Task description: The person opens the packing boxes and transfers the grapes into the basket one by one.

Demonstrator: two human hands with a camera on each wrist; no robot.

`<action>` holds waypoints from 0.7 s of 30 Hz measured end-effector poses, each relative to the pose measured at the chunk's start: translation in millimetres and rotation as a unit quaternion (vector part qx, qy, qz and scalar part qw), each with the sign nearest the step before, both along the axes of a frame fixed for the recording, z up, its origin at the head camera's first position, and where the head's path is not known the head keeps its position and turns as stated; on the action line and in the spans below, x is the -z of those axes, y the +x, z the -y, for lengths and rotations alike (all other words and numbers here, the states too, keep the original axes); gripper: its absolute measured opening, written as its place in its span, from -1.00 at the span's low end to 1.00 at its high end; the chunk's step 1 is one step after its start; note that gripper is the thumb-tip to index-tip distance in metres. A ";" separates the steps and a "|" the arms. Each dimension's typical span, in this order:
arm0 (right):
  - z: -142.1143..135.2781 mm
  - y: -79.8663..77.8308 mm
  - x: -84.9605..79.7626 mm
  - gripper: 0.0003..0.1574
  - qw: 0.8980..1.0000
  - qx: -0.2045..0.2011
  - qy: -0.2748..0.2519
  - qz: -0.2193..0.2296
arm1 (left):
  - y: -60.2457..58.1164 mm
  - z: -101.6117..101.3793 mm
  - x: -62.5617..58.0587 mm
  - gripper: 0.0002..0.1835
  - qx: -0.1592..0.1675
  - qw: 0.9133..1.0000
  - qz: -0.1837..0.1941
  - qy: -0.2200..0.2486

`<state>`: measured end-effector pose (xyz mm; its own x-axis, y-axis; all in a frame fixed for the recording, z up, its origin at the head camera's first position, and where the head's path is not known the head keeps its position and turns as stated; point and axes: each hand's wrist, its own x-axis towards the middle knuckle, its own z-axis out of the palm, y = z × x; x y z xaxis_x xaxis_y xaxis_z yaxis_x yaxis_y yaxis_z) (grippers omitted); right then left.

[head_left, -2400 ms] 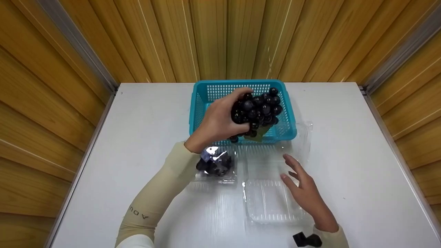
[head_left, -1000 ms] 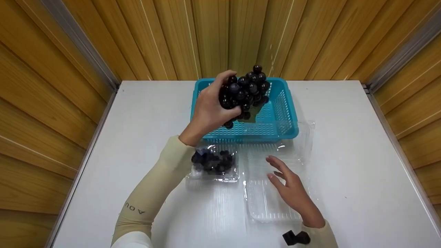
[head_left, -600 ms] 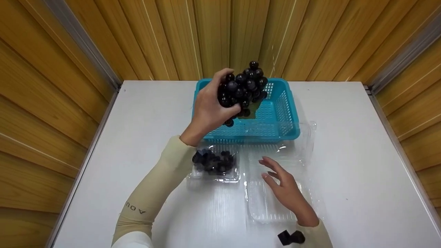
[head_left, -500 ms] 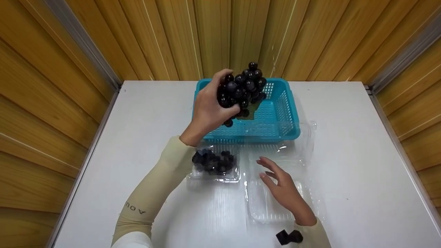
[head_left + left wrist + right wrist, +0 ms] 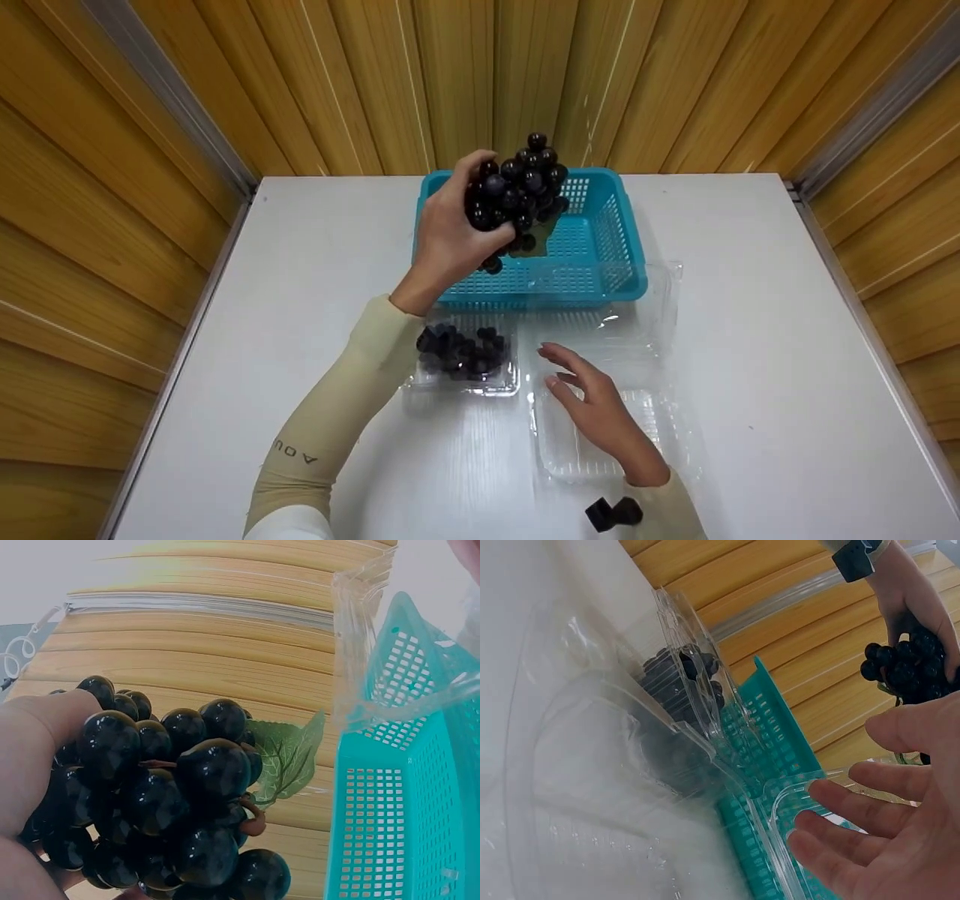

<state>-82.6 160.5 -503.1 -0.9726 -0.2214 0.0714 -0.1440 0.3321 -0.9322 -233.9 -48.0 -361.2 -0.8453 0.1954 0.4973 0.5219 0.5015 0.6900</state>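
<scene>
Clamshell (image 5: 561, 450) open on the tabletop (image 5: 750, 337), and here's the right grip (image 5: 598, 412) above it, fingers loose, nothing held! Left, a second clamshell (image 5: 499, 390) of dark grapes (image 5: 465, 358). Farther up, the left grip (image 5: 454, 234) clutches the black grape bunch (image 5: 519, 191), long axis slanting away rightward, over the teal basket (image 5: 576, 238); the open clamshell's lid (image 5: 600, 324) overlaps its near-right corner.

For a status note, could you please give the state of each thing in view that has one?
Grape bunch: held aloft by the left hand
Right hand: relaxed, holding nothing
Turquoise basket: upright, open-topped
Large clear container: open, nothing visible inside
Small clear container: apparently closed, dark grapes inside
</scene>
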 end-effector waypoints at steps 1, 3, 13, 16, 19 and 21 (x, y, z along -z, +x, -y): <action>1.4 -0.7 0.2 -0.42 1.000 -0.003 0.000 -0.003 | -0.6 0.2 1.0 -0.26 -0.002 1.000 0.000 0.001; 4.3 -2.0 0.3 -0.42 1.000 -0.009 0.002 -0.007 | -2.0 0.5 3.4 -0.26 -0.005 1.000 0.002 0.000; 12.8 -4.5 -1.7 -0.40 1.000 -0.017 0.019 -0.002 | -7.6 -5.1 14.0 -0.24 -0.014 0.999 0.036 -0.012; 14.3 -5.4 -0.9 -0.40 1.000 -0.019 0.020 0.001 | -8.0 -6.7 16.8 -0.24 -0.010 0.999 0.041 -0.012; 16.1 -7.0 -1.3 -0.40 1.000 -0.023 0.017 0.009 | -8.8 -7.4 19.1 -0.24 -0.010 0.999 0.042 -0.013; 17.1 -8.1 -2.2 -0.40 1.000 -0.025 0.014 0.011 | -9.7 -7.9 20.6 -0.23 -0.011 0.999 0.042 -0.014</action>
